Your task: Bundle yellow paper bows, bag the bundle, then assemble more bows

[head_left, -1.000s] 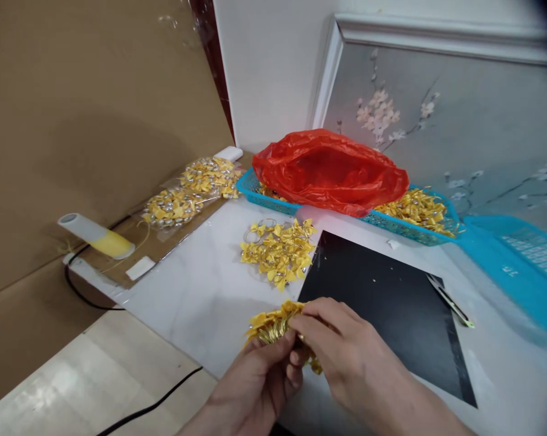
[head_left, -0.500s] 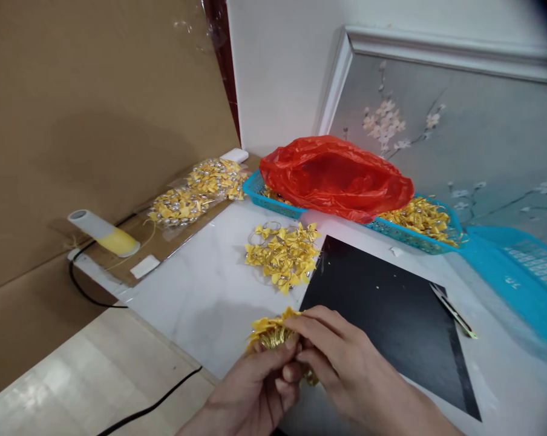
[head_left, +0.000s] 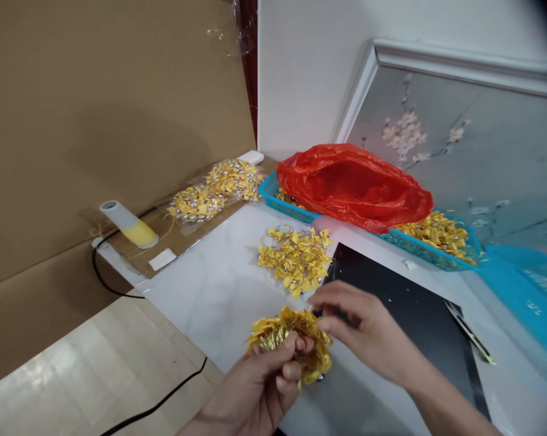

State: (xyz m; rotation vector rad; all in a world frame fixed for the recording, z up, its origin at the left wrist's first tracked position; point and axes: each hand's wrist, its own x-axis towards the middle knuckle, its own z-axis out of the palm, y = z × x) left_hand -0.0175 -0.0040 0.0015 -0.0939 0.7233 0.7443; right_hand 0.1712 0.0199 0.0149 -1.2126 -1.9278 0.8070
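Note:
My left hand (head_left: 267, 378) is closed around a bundle of yellow ribbon bows (head_left: 316, 357), their gold cords gathered in a ring between thumb and fingers. Silver beads show at the lower edge of the bundle. Just right of it, my right hand (head_left: 364, 324) hovers with thumb and curved fingers apart; I see nothing held in it. Beyond its fingertips, a loose pile of similar yellow bows (head_left: 296, 260) with thin cord loops lies on the white tabletop (head_left: 210, 272).
A black mat (head_left: 405, 309) carries small snips (head_left: 471, 333) near its right edge. Behind are a blue basket (head_left: 289, 209) of bows, a red plastic bag (head_left: 355, 188) and a blue lid (head_left: 523, 290). Bagged bows (head_left: 198, 203) and a grey-yellow cylinder (head_left: 128, 224) lie at left.
My right hand has come away from the bundle, moving up and right, and its fingers have parted. More of the bundle shows in my left hand. The view has shifted slightly left.

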